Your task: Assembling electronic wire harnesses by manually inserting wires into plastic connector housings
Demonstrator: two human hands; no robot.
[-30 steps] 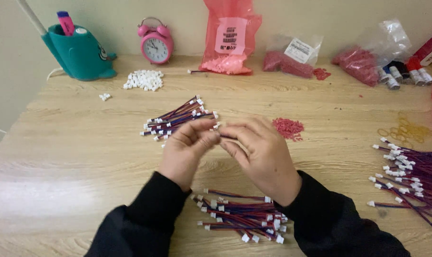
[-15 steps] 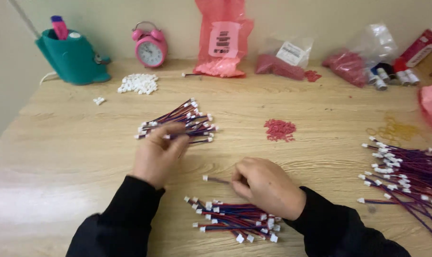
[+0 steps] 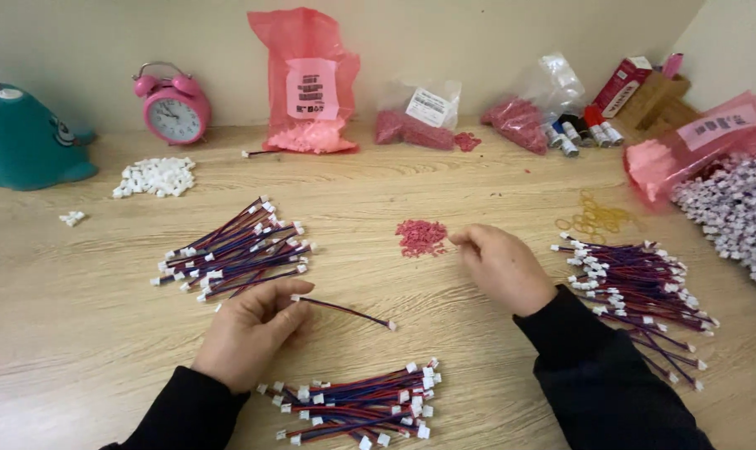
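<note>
- left hand [image 3: 246, 332]: near the front edge of the table [image 3: 78, 333], left of centre. Fingers closed on one end of a single wire [image 3: 345, 311]; the rest of the wire lies on the table, running right to a small white tip.
- right hand [image 3: 499, 265]: right of centre, fingertips pinched together at the right edge of the small pile of red bits [image 3: 421, 237]. Cannot tell whether a bit is between the fingers.
- wire bundle [image 3: 232, 250] with white connectors: fanned out just behind the left hand, left-centre of the table.
- second wire bundle [image 3: 357, 407]: at the front edge, between the two forearms.
- third wire bundle [image 3: 636, 292]: right side, just beside the right wrist, spreading toward the front right corner.
- yellow rubber bands [image 3: 595, 218]: behind that third bundle.
- white connector pile [image 3: 155, 177]: back left; a few loose ones nearer the left edge.
- back edge, left to right: teal toy-shaped holder [image 3: 24, 142], pink alarm clock [image 3: 175, 107], pink bag [image 3: 309, 83], two clear bags of red parts [image 3: 420, 117].
- right edge: heap of white connectors [image 3: 732, 208] spilling out of another pink bag [image 3: 695, 146].
</note>
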